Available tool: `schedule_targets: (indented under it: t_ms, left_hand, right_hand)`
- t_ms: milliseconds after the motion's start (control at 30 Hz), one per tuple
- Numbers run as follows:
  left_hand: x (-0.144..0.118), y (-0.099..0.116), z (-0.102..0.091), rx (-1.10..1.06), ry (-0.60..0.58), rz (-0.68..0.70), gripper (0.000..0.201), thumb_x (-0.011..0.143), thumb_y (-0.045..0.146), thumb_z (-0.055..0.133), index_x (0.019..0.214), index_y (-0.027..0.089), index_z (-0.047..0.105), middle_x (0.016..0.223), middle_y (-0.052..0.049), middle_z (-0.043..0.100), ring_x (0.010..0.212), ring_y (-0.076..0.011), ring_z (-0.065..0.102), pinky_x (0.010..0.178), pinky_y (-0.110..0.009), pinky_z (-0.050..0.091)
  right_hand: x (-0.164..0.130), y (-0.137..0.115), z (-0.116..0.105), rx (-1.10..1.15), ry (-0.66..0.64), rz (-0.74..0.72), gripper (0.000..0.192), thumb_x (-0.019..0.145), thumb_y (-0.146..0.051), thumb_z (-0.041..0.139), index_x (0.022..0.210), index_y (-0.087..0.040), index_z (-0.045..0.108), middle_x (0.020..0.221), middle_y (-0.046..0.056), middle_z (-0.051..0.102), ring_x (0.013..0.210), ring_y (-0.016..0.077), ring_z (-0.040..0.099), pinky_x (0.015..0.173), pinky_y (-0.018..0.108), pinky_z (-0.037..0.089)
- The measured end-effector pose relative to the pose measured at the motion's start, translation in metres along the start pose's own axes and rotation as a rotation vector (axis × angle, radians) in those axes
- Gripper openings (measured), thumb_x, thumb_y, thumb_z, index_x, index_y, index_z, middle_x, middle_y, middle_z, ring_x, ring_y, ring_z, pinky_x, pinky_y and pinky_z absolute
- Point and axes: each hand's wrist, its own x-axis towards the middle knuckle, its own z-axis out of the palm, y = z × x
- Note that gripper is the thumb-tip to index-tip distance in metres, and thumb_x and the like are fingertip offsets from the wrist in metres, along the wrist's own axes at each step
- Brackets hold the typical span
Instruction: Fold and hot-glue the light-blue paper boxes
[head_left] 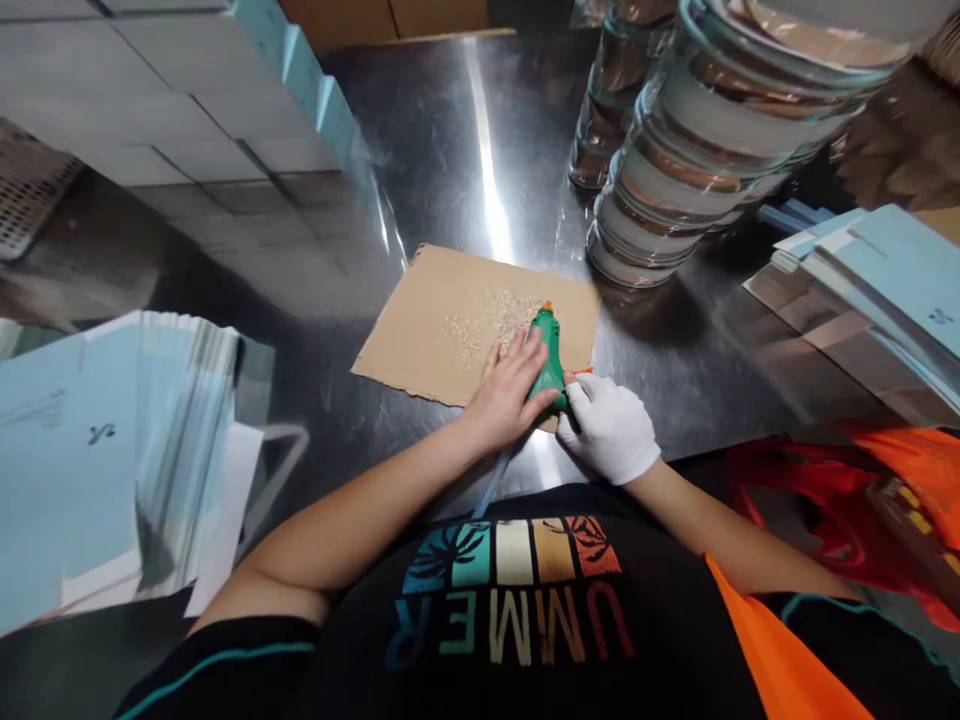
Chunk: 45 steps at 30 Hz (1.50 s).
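The only lettering I could read stood on my black shirt: the capitals "UMMER", upside down from where I looked, running from a rusty red U on my right through brown, cream and teal letters to a blue R on my left. The pile of pale blue cards to my left bore a small black squiggle and some faint grey marks; the pale blue stack to my right carried a small dark sign. I could not read any of those three.
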Motion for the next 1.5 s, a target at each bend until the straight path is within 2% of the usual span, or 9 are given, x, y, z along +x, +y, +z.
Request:
schedule_targets:
  t_ms: [100, 233, 400, 633, 733, 833, 1000, 1300, 1500]
  left_hand:
    - [-0.004, 0.006, -0.007, -0.178, 0.012, 0.265, 0.052, 0.112, 0.044, 0.044, 0.155, 0.018, 0.057, 0.162, -0.018, 0.056, 0.159, -0.0299, 0.045, 0.134, -0.057, 0.032]
    - [-0.002, 0.005, -0.021, -0.234, 0.046, 0.359, 0.057, 0.113, 0.045, 0.041, 0.161, 0.014, 0.049, 0.17, -0.02, 0.045, 0.161, -0.0253, 0.042, 0.133, -0.046, 0.037]
    - [0.007, -0.001, -0.026, 0.177, -0.217, 0.044, 0.075, 0.108, 0.059, 0.047, 0.172, 0.023, 0.032, 0.181, -0.013, 0.023, 0.169, -0.0398, 0.013, 0.135, -0.07, 0.014]
    - [0.011, -0.016, -0.03, 0.348, 0.031, -0.381, 0.088, 0.105, 0.067, 0.046, 0.173, 0.015, 0.028, 0.182, -0.022, 0.012, 0.169, -0.0477, 0.001, 0.131, -0.076, 0.001]
    - [0.008, -0.017, -0.025, 0.266, 0.119, -0.243, 0.089, 0.104, 0.071, 0.044, 0.173, 0.017, 0.026, 0.182, -0.022, 0.01, 0.169, -0.0462, 0.002, 0.132, -0.075, 0.006]
    - [0.004, -0.014, -0.018, 0.195, 0.095, -0.099, 0.075, 0.106, 0.069, 0.045, 0.165, 0.023, 0.046, 0.181, -0.018, 0.024, 0.17, -0.0421, 0.011, 0.133, -0.069, 0.016]
    - [0.004, -0.013, -0.015, 0.179, 0.138, -0.129, 0.055, 0.106, 0.062, 0.051, 0.138, 0.021, 0.068, 0.171, -0.019, 0.043, 0.165, -0.0413, 0.028, 0.131, -0.066, 0.028]
    - [0.012, -0.028, -0.024, 0.181, 0.101, -0.179, 0.048, 0.102, 0.057, 0.062, 0.131, 0.02, 0.071, 0.171, -0.02, 0.043, 0.165, -0.0429, 0.028, 0.129, -0.066, 0.03]
    - [0.011, -0.033, -0.019, 0.151, 0.196, -0.174, 0.052, 0.1, 0.06, 0.063, 0.132, 0.02, 0.069, 0.169, -0.02, 0.046, 0.163, -0.0401, 0.032, 0.131, -0.061, 0.032]
  right_hand:
    - [0.0, 0.001, 0.001, 0.008, 0.019, -0.015, 0.038, 0.1, -0.033, 0.055, 0.121, -0.008, 0.073, 0.112, 0.019, 0.073, 0.087, 0.0278, 0.059, 0.069, 0.037, 0.041]
    - [0.0, 0.001, -0.001, 0.009, -0.017, 0.018, 0.038, 0.099, -0.031, 0.054, 0.125, -0.009, 0.072, 0.111, 0.017, 0.073, 0.086, 0.0272, 0.058, 0.068, 0.036, 0.04]
    - [0.001, 0.0, -0.004, 0.0, -0.053, 0.022, 0.042, 0.099, -0.034, 0.057, 0.13, -0.009, 0.071, 0.116, 0.018, 0.074, 0.088, 0.0274, 0.06, 0.068, 0.036, 0.041]
    - [0.003, -0.002, -0.007, 0.004, -0.072, 0.031, 0.041, 0.099, -0.028, 0.054, 0.131, -0.008, 0.071, 0.114, 0.018, 0.075, 0.087, 0.028, 0.061, 0.069, 0.037, 0.041]
    - [0.003, -0.002, -0.007, 0.014, -0.077, 0.036, 0.043, 0.098, -0.027, 0.054, 0.133, -0.008, 0.07, 0.116, 0.019, 0.075, 0.089, 0.0286, 0.061, 0.069, 0.037, 0.041]
    - [0.002, -0.001, -0.006, 0.032, -0.082, 0.035, 0.046, 0.098, -0.028, 0.055, 0.137, -0.007, 0.068, 0.117, 0.02, 0.074, 0.091, 0.0294, 0.061, 0.069, 0.038, 0.041]
    - [0.002, -0.002, -0.006, 0.022, -0.103, 0.049, 0.047, 0.099, -0.028, 0.054, 0.138, -0.008, 0.069, 0.119, 0.02, 0.075, 0.091, 0.0302, 0.062, 0.068, 0.038, 0.042]
    - [0.004, -0.003, -0.009, 0.016, -0.113, 0.039, 0.044, 0.099, -0.027, 0.053, 0.134, -0.007, 0.07, 0.116, 0.02, 0.075, 0.09, 0.0291, 0.062, 0.07, 0.038, 0.043]
    - [0.004, -0.003, -0.009, 0.015, -0.113, 0.04, 0.043, 0.099, -0.028, 0.053, 0.133, -0.009, 0.071, 0.116, 0.018, 0.075, 0.089, 0.0289, 0.063, 0.069, 0.037, 0.044]
